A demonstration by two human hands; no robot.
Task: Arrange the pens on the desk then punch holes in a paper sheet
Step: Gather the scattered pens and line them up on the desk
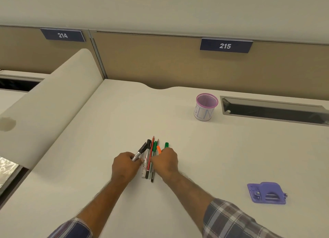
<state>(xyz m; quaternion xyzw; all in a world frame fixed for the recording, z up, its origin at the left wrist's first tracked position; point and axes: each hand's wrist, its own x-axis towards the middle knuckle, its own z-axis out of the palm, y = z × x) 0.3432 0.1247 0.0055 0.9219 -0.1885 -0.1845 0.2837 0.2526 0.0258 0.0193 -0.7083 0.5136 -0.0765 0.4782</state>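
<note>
Several pens and pencils (149,159) lie side by side in a bunch on the white desk (106,122), tips pointing away from me. My left hand (125,164) is closed on a silver-and-black marker (139,153) at the left of the bunch. My right hand (166,159) is closed at the right side of the bunch, with an orange pen (159,149) and a green pen (166,145) sticking out above its fingers. A purple hole punch (267,193) sits on the desk to the right. No paper sheet is in view.
A pink mesh pen cup (205,107) stands at the back right, beside a dark cable slot (272,109) in the desk. A beige partition (160,65) with number plates 214 and 215 runs along the back. A curved divider (49,99) borders the left.
</note>
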